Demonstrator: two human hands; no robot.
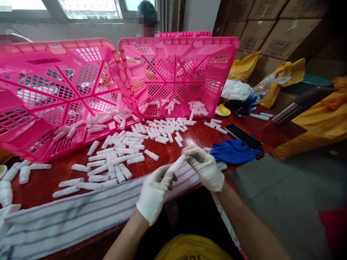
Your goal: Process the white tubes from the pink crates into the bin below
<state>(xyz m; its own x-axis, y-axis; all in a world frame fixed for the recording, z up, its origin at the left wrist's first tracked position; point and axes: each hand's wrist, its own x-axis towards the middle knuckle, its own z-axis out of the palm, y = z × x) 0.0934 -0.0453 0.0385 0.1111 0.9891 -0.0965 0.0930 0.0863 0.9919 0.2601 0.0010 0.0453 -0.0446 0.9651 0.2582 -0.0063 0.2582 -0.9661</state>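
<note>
Both hands are gloved in white, greyed about the fingers, and they meet over the near edge of the red table [166, 152]. The left hand [155, 193] grips the lower end of a white tube [176, 164] between thumb and fingers, while the right hand [205, 169] pinches its upper end, so the tube slants up toward the right, held above a striped cloth [81, 220] that runs along that near edge. Loose white tubes [116, 155] lie heaped from the middle of the table toward its left side, some side by side, others crossing (a few carry thin dark lines). Behind them, toward the far edge, the left pink basket [78, 96] and the right pink basket [175, 82] are tipped on their sides, mouths facing the gloves, with more tubes lying inside on their lower walls. Just beyond the right hand, by the table's right edge, a blue cloth [234, 151] lies crumpled, with a phone [243, 136] partly over it. Farther back on that side are a small white plate [217, 113] bearing something yellow and a dark blue bottle [246, 105]. Past the baskets, part of another person [148, 14] shows.
</note>
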